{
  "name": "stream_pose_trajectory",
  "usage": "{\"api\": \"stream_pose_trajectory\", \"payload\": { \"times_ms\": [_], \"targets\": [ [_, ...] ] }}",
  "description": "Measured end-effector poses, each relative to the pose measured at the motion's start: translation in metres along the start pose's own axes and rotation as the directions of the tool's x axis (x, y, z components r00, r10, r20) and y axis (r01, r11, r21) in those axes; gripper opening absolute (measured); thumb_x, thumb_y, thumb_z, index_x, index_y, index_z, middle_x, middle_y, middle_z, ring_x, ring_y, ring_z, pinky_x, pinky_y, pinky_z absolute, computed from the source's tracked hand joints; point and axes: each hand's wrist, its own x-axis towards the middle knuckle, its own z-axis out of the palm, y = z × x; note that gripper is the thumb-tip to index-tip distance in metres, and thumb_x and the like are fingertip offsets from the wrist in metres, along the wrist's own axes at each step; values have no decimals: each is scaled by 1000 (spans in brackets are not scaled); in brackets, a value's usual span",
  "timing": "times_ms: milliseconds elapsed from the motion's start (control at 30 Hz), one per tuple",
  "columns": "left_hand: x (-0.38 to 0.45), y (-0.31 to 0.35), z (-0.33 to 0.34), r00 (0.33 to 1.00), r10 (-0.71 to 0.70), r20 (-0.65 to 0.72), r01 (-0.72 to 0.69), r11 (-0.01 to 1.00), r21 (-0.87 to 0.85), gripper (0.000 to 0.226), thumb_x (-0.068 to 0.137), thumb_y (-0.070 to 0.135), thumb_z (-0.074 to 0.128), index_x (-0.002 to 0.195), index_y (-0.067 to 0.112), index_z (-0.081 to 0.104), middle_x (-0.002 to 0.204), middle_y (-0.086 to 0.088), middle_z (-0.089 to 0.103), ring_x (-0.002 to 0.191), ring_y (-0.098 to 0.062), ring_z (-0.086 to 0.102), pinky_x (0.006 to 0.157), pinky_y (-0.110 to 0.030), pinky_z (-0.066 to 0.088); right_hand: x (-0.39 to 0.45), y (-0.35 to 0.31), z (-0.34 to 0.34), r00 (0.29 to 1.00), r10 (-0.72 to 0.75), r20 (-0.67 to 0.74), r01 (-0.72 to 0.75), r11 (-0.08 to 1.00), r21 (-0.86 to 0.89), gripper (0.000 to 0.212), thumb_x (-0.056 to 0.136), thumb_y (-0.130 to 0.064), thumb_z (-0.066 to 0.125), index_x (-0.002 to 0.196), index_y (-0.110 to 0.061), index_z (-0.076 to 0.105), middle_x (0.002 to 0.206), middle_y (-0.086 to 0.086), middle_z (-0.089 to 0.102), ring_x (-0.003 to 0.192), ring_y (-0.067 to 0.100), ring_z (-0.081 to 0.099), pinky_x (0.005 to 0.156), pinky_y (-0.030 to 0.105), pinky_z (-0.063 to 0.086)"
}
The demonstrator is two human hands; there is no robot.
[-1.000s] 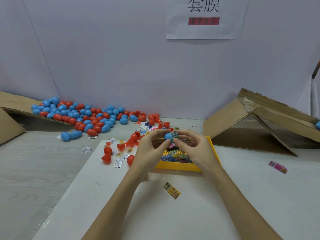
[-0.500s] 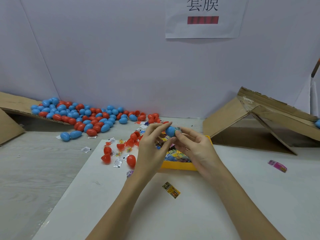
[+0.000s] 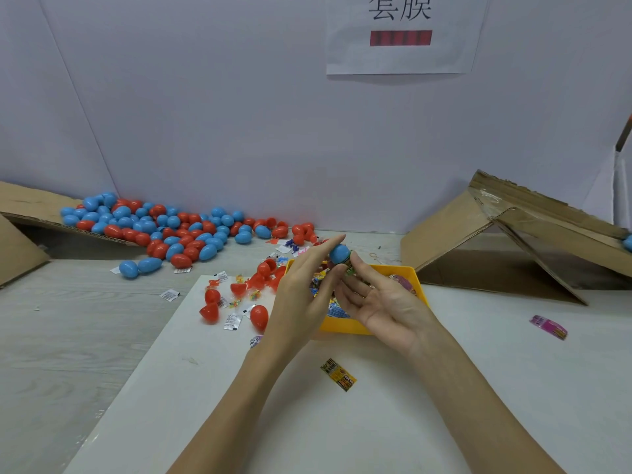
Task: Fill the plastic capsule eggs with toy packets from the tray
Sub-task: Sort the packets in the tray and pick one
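A white board (image 3: 444, 422) lies over a grey wood-grain table (image 3: 68, 336) against a pale wall bearing a paper sign (image 3: 400, 32); cardboard ramps sit at 10 and 2 o'clock. Since a second ago both hands have opened out — palms now face each other. The left hand (image 3: 301, 295) and right hand (image 3: 383, 302), fingers extended, pinch a blue capsule egg (image 3: 339, 253) at their tips, above the yellow tray (image 3: 342, 325) of packets at 12 o'clock.

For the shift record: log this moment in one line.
stage: filling | blue egg half: pinched between both hands, over yellow tray | left hand | right hand
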Motion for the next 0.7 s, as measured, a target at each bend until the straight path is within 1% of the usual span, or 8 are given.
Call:
{"api": "stream_pose_trajectory", "payload": {
  "times_ms": [100, 200, 300, 367, 467, 567, 633, 700],
  "targets": [
    [1, 1, -1, 1000, -8, 4, 8, 1000, -21, 40, 102, 11, 59, 142, 16, 58, 133, 5, 64, 125, -13, 58, 103, -37, 51, -1, 0, 1, 1000, 25, -5, -24, 999, 37, 43, 78, -23, 81, 116, -5, 74, 114, 16, 76, 97, 22, 77, 82, 32, 63],
    [1, 3, -3, 1000, -24, 12, 24, 998, -51, 37, 102, 11, 60, 138, 16, 62, 129, 3, 66, 122, -16, 59, 102, -39, 51, -2, 1, 1, 999, 34, -5, -33, 998, 53, 50, 77, -23, 82, 122, -4, 72, 119, 18, 74, 101, 23, 76, 82, 32, 63],
    [2, 3, -4, 999, -46, 17, 47, 994, -96, 35, 101, 10, 61, 136, 16, 65, 128, 2, 67, 123, -20, 59, 103, -41, 50, -2, 2, 2, 999, 38, -11, -37, 997, 66, 52, 77, -21, 83, 124, -4, 70, 118, 19, 74, 103, 25, 76, 83, 33, 63],
    [2, 3, -4, 998, -57, 25, 60, 991, -120, 35, 101, 8, 61, 135, 15, 65, 127, 2, 68, 123, -21, 59, 103, -41, 50, -2, 3, 2, 999, 43, -16, -41, 995, 89, 51, 79, -20, 82, 125, -3, 69, 117, 20, 74, 102, 25, 76, 81, 34, 64],
    [2, 4, -4, 996, -72, 44, 78, 987, -139, 36, 100, 7, 62, 135, 16, 65, 125, 1, 67, 122, -20, 59, 104, -37, 51, -2, 5, 1, 998, 62, -10, -60, 990, 131, 47, 82, -18, 81, 125, -2, 69, 117, 20, 74, 102, 25, 76, 83, 34, 63],
    [2, 5, -3, 994, -97, 48, 103, 983, -151, 34, 101, 13, 62, 135, 19, 65, 124, 4, 67, 121, -19, 60, 102, -30, 50, -1, 5, 0, 997, 82, -11, -79, 986, 148, 48, 83, -17, 82, 126, 0, 69, 120, 19, 73, 104, 25, 76, 87, 36, 63],
    [3, 5, -3, 993, -112, 25, 114, 980, -163, 31, 101, 17, 63, 131, 20, 68, 121, 6, 69, 118, -17, 62, 99, -28, 52, -1, 5, 0, 996, 86, -20, -83, 987, 136, 49, 81, -17, 83, 125, 0, 69, 117, 20, 74, 103, 26, 76, 85, 36, 63],
    [4, 5, -5, 992, -126, 0, 124, 977, -172, 29, 99, 18, 65, 127, 20, 71, 116, 6, 71, 113, -18, 64, 94, -27, 53, 0, 5, 0, 996, 86, -39, -82, 991, 109, 49, 80, -18, 83, 123, 0, 69, 110, 20, 76, 98, 27, 77, 80, 35, 64]
  ]
}}
